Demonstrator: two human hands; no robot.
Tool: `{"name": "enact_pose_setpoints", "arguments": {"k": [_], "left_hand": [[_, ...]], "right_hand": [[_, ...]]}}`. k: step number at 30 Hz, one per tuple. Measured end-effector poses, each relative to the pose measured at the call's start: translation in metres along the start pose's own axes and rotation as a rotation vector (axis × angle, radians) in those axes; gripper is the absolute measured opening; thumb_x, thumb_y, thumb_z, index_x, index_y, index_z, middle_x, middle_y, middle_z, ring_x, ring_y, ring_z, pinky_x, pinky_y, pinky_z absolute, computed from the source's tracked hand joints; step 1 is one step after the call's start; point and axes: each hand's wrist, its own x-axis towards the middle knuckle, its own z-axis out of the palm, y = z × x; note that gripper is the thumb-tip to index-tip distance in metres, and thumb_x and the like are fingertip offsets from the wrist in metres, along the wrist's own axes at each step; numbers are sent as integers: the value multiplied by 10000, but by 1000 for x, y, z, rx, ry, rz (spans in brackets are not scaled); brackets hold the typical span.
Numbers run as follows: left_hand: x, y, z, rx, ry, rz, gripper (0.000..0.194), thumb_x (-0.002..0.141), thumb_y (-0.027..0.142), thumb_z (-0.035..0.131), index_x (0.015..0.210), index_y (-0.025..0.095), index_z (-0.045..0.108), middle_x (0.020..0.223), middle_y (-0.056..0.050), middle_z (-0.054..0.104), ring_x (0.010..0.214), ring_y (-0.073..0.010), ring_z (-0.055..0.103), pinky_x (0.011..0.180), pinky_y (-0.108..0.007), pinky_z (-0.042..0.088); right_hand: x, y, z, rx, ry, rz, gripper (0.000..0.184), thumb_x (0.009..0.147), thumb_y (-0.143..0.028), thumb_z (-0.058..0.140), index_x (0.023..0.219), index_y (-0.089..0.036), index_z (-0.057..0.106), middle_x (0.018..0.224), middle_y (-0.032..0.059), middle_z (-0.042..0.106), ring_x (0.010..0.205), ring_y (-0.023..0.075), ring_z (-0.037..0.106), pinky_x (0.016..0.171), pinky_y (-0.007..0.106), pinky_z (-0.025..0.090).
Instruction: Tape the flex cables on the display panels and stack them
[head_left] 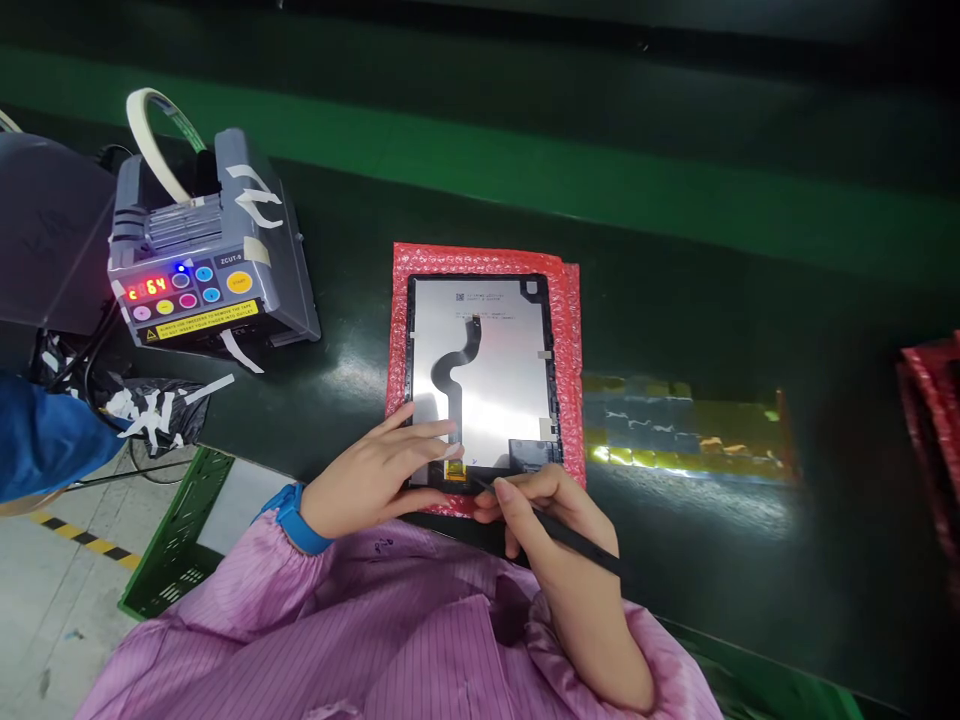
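A tablet display panel (487, 380) lies face down on a red bubble-wrap sheet (566, 330), its silver back showing a black flex cable (459, 368). My left hand (375, 465) rests flat on the panel's lower left corner, fingers stretched out toward a yellow connector (454, 470). My right hand (551, 515) is closed round thin black tweezers (559, 530), their tip touching the panel's bottom edge beside the connector.
A grey automatic tape dispenser (202, 250) with a red digit display stands at the left on the dark green conveyor belt (712, 300). Yellow tape strips (675, 430) lie right of the panel. More red bubble wrap (934, 400) shows at the right edge. A green crate (180, 540) sits on the floor.
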Motion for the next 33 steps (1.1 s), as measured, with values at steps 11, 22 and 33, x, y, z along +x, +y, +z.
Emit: {"name": "enact_pose_setpoints", "arguments": {"k": [11,22,33], "left_hand": [[3,13,1,-79,160,-100,314,1024,128,467,1286,222,612,1313,-84,741,1286,-225,677,1220,-528,444],[14,29,26,-91,381,-318,174,928,234,735,1069,219,634,1072,-44,801,1181,-250,732,1180,-502,487],[19,27,23,-45,347,-278,477,856,265,828,1246,230,557,1051,-37,781,1127,-279,730,1192,-577,430]], "right_hand": [[1,0,-1,-87,-35,7,366,868,-504,764,670,-238,608,661,52,774,459,174,688,352,218,483],[-3,11,-5,-218,-50,-24,331,874,-492,764,702,-249,618,629,-7,733,436,137,638,421,219,503],[-5,-7,-27,-120,194,-253,220,1046,-419,573,979,-265,715,658,-16,706,489,130,620,482,250,481]]}}
